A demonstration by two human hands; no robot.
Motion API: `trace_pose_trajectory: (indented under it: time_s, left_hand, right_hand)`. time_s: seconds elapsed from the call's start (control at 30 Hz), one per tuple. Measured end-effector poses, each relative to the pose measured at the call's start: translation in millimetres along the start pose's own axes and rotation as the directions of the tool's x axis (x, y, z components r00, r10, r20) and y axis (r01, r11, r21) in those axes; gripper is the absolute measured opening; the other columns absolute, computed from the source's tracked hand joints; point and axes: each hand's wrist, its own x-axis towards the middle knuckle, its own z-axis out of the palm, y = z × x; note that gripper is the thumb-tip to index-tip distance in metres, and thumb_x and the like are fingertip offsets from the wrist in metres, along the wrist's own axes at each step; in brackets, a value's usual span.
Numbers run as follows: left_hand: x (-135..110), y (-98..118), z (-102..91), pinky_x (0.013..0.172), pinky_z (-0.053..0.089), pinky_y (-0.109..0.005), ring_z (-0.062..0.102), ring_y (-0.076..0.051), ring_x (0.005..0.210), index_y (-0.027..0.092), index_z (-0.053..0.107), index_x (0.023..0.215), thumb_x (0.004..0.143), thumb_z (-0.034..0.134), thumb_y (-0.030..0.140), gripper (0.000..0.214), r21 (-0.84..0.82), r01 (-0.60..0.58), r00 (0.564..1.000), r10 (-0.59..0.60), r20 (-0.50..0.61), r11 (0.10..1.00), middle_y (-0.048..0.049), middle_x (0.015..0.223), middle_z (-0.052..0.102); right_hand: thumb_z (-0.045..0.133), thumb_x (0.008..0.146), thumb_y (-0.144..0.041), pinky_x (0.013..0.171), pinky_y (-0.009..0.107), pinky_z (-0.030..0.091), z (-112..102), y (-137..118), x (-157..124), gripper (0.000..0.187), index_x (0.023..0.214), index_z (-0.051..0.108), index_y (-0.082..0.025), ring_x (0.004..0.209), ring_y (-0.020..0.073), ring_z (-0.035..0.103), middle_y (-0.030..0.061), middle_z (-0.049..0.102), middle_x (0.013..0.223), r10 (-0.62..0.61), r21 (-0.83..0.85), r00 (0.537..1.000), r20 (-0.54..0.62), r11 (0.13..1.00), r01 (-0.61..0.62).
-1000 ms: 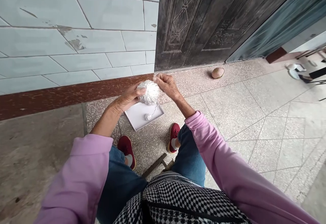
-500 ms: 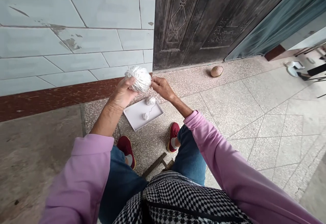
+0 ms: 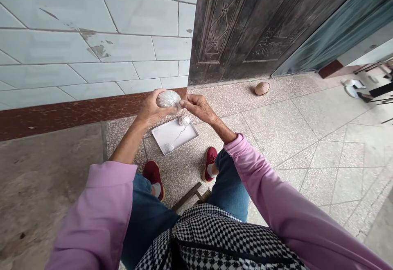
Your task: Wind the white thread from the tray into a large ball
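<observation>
My left hand [image 3: 151, 111] is wrapped round a big ball of white yarn [image 3: 168, 98], held up in front of me. My right hand [image 3: 197, 107] pinches the strand right beside that ball. Below my hands a white tray [image 3: 162, 134] lies on the floor between my feet and the wall. Two small white yarn balls sit on it, one at its far edge [image 3: 184, 120] and one at its near corner [image 3: 168, 147], with a thin strand running across it.
I sit on a low wooden stool [image 3: 190, 197] with red shoes [image 3: 209, 161] on a speckled floor. A tiled wall [image 3: 92, 48] and a dark metal door [image 3: 245, 24] stand ahead. A tan oval object [image 3: 262, 88] lies by the door. Shoes [image 3: 353, 85] lie far right.
The big yarn ball has turned in my left hand and dropped a little lower. The small ball on the tray has rolled toward the near corner.
</observation>
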Motion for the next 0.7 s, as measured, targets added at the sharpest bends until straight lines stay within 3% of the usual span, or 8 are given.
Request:
trace_pose_trajectory:
  time_s: [0.1, 0.23, 0.37, 0.5, 0.57, 0.7]
  left_hand:
    - [-9, 8, 1.2, 0.104, 0.069, -0.049, 0.079, -0.040, 0.122, 0.023, 0.086, 0.131, 0.053, 0.123, 0.041, 0.088, 0.009, 0.026, 0.987, -0.027, 0.160, 1.000, -0.0073, 0.119, 0.085]
    - [-19, 10, 8.8, 0.090, 0.069, -0.047, 0.082, -0.039, 0.116, 0.021, 0.084, 0.148, 0.059, 0.123, 0.048, 0.101, -0.160, 0.158, 0.926, -0.090, 0.366, 0.974, -0.0111, 0.124, 0.087]
    - [-23, 9, 19.4, 0.077, 0.069, -0.043, 0.085, -0.036, 0.102, 0.021, 0.083, 0.151, 0.064, 0.122, 0.062, 0.103, -0.170, 0.219, 0.924, -0.148, 0.353, 0.961, -0.0139, 0.124, 0.087]
    - [-20, 12, 26.4, 0.092, 0.073, -0.045, 0.088, -0.040, 0.116, 0.018, 0.085, 0.144, 0.066, 0.121, 0.060, 0.095, -0.211, 0.205, 0.931, -0.124, 0.343, 0.956, -0.0162, 0.127, 0.089]
    - [-19, 14, 28.6, 0.098, 0.074, -0.049, 0.088, -0.045, 0.124, 0.020, 0.086, 0.140, 0.065, 0.120, 0.056, 0.089, -0.298, 0.221, 0.922, -0.100, 0.374, 0.928, -0.0171, 0.129, 0.089]
    - [-21, 21, 33.1, 0.106, 0.075, -0.060, 0.086, -0.053, 0.132, 0.025, 0.087, 0.134, 0.065, 0.116, 0.047, 0.078, -0.428, 0.218, 0.901, -0.013, 0.434, 0.877, -0.0159, 0.122, 0.090]
  right_hand:
    - [0.097, 0.122, -0.041, 0.074, 0.035, 0.034, -3, -11, 1, 0.063, 0.074, 0.058, -0.026, 0.079, 0.0177, 0.040, -0.0044, 0.044, 0.072, 0.044, 0.026, 0.997, -0.069, 0.999, -0.042]
    - [0.103, 0.116, -0.040, 0.072, 0.035, 0.035, -3, -18, 1, 0.068, 0.073, 0.053, -0.027, 0.078, 0.0179, 0.042, -0.0042, 0.045, 0.072, 0.119, 0.073, 0.986, -0.121, 0.991, -0.111]
    - [0.099, 0.120, -0.028, 0.073, 0.036, 0.034, -3, -17, 3, 0.066, 0.071, 0.055, -0.026, 0.075, 0.0148, 0.040, -0.0055, 0.046, 0.070, 0.134, 0.122, 0.981, -0.138, 0.986, -0.118]
    - [0.090, 0.126, -0.018, 0.073, 0.037, 0.033, -8, -13, 8, 0.065, 0.071, 0.055, -0.026, 0.073, 0.0128, 0.038, -0.0075, 0.042, 0.065, 0.163, 0.156, 0.971, -0.172, 0.978, -0.137]
    - [0.095, 0.125, -0.025, 0.070, 0.037, 0.032, -12, -11, 9, 0.065, 0.074, 0.054, -0.027, 0.073, 0.0141, 0.036, -0.0084, 0.038, 0.064, 0.177, 0.185, 0.966, -0.189, 0.972, -0.142]
    - [0.118, 0.105, -0.048, 0.060, 0.034, 0.026, -16, -4, 14, 0.064, 0.085, 0.059, -0.032, 0.074, 0.0203, 0.030, -0.0083, 0.042, 0.067, 0.175, 0.283, 0.967, -0.187, 0.952, -0.117]
